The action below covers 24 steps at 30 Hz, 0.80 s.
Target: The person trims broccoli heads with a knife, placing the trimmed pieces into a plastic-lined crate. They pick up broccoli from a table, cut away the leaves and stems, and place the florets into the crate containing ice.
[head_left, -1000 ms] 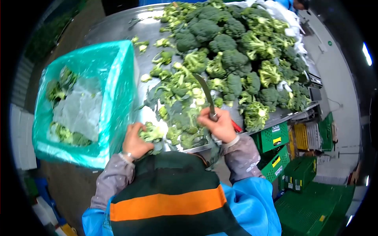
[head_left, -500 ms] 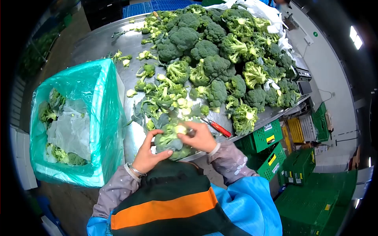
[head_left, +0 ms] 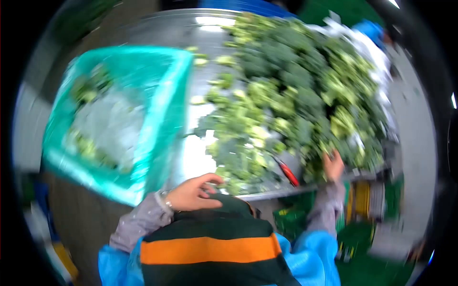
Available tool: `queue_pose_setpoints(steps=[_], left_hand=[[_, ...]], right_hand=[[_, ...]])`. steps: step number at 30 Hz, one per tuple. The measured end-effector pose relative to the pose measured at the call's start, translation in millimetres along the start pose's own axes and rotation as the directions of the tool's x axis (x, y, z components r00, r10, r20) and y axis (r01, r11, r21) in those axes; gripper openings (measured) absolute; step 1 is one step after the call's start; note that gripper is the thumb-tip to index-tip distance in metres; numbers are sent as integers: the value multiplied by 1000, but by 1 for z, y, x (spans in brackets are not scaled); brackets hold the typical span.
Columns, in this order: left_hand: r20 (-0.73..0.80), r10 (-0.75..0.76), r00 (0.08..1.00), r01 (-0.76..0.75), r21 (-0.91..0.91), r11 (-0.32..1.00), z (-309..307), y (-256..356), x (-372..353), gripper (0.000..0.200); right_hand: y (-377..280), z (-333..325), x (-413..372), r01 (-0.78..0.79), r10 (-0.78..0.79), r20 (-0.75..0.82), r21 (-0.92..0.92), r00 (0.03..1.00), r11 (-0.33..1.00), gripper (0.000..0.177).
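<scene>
My left hand [head_left: 193, 193] hovers over the table's front edge, fingers loosely curved and apart, with nothing in it. Small cut broccoli florets and leaves [head_left: 234, 157] lie just beyond its fingertips. My right hand [head_left: 334, 168] is at the front right of a large heap of broccoli heads [head_left: 300, 71], its fingertips against the greens. Motion blur hides whether those fingers have closed on a head. Between the hands, a knife with a red handle [head_left: 287, 172] rests on the metal table, its blade pointing up and left.
A crate lined with green plastic film [head_left: 164, 128] stands left of the table [head_left: 191, 157], holding some broccoli and a translucent sheet [head_left: 112, 126]. White plastic [head_left: 374, 57] edges the heap at the back right. Green and yellow crates [head_left: 360, 200] are below, on the right.
Both hands have come off the broccoli piece they held together. My right hand has moved right to the heap; my left hand is now empty. The view has swung and blurred.
</scene>
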<state>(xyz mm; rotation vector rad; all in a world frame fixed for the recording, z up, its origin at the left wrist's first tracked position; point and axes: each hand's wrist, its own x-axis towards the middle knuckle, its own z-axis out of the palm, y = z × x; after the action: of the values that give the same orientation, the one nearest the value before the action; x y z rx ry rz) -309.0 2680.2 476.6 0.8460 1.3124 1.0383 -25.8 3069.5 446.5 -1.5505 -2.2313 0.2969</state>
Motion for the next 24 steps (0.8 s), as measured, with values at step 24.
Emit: queue_pose_setpoints(steps=[24], left_hand=[[-969, 234, 76, 773, 206, 601, -413, 37, -48, 96]], right_hand=[[-43, -5, -165, -64, 66, 3, 274, 998, 960, 23]])
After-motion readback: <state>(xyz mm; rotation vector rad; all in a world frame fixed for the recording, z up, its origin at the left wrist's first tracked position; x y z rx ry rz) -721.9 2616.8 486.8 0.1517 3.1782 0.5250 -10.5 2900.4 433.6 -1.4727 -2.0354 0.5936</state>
